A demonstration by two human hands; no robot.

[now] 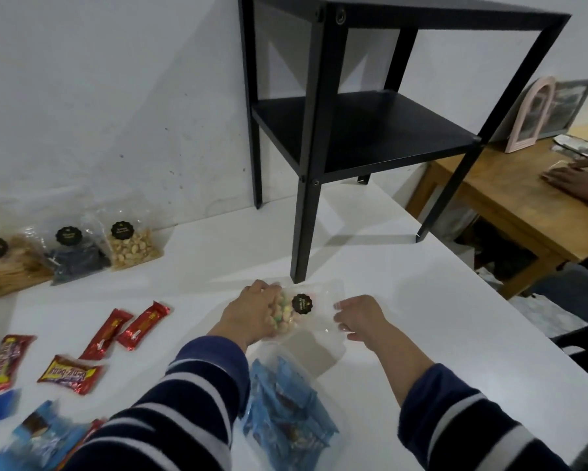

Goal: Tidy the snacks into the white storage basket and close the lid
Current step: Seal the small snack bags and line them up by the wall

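Fingers of left hand (252, 312) clenched round clear snack bag (301, 309); right hand (359, 317) pinching its other end, above white table (404, 266).

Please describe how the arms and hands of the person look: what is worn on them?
Both arms wear long sleeves, dark navy with wide white or pale grey horizontal stripes. The cuffs end near the wrists. The left hand and the right hand are bare: no gloves, and no ring, watch or bracelet can be seen.
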